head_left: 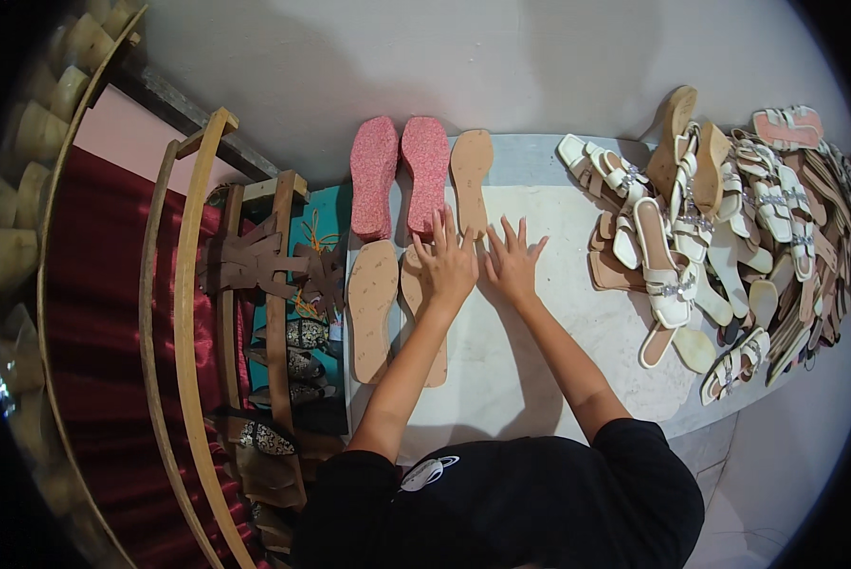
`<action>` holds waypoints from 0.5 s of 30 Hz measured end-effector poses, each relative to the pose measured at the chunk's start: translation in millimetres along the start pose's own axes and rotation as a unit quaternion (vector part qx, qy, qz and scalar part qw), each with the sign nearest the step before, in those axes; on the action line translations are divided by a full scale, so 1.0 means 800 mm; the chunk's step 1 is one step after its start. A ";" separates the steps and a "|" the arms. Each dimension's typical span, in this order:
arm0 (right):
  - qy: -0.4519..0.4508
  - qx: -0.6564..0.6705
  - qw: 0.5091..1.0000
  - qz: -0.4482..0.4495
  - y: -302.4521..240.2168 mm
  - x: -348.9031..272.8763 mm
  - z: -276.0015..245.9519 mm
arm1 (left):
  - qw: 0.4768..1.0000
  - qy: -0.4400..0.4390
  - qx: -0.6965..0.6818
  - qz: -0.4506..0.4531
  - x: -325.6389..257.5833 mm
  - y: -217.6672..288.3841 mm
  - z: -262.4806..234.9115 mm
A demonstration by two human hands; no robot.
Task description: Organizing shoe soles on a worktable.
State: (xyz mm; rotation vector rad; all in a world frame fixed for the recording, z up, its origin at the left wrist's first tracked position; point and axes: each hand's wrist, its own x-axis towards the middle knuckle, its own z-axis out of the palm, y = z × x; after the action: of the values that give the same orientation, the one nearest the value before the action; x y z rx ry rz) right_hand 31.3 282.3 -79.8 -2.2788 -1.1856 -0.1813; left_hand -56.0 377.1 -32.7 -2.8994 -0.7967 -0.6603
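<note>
Head view: we see both forearms stretched forward over the white slab (pixel 501 379). Left hand (pixel 447 261) lies flat, fingers spread, gripping nothing, pressing the top of a tan sole (pixel 423 313). Right hand (pixel 512 264), just beside it, is splayed flat on the slab, empty. Pink soles (pixel 402 175) lie beyond the left hand; white sandals (pixel 719 228) are piled well right.
</note>
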 end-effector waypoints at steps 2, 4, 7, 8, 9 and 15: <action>0.019 -0.014 1.000 -0.019 0.002 -0.030 -0.025 | 1.000 -0.001 -0.019 0.004 -0.024 0.014 -0.012; 0.009 -0.019 0.999 -0.035 0.004 -0.071 -0.054 | 0.998 -0.031 -0.045 0.015 -0.053 0.032 -0.027; 0.041 -0.022 0.999 -0.020 0.002 -0.129 -0.095 | 0.996 -0.038 -0.075 0.036 -0.097 0.064 -0.048; 0.041 -0.029 0.999 -0.014 0.002 -0.146 -0.107 | 0.995 -0.040 -0.082 0.042 -0.111 0.074 -0.054; 0.051 -0.018 0.999 -0.006 0.004 -0.165 -0.119 | 0.993 -0.043 -0.096 0.048 -0.127 0.086 -0.059; 0.083 -0.048 0.993 0.063 0.028 -0.267 -0.192 | 0.975 -0.072 -0.188 0.093 -0.194 0.173 -0.084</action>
State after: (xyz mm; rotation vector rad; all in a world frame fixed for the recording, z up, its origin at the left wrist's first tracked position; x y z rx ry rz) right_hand -58.7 38.0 -38.1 -2.3603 -0.9645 -0.3800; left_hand -132.6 172.5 -29.8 -3.3430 -0.4377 -0.6485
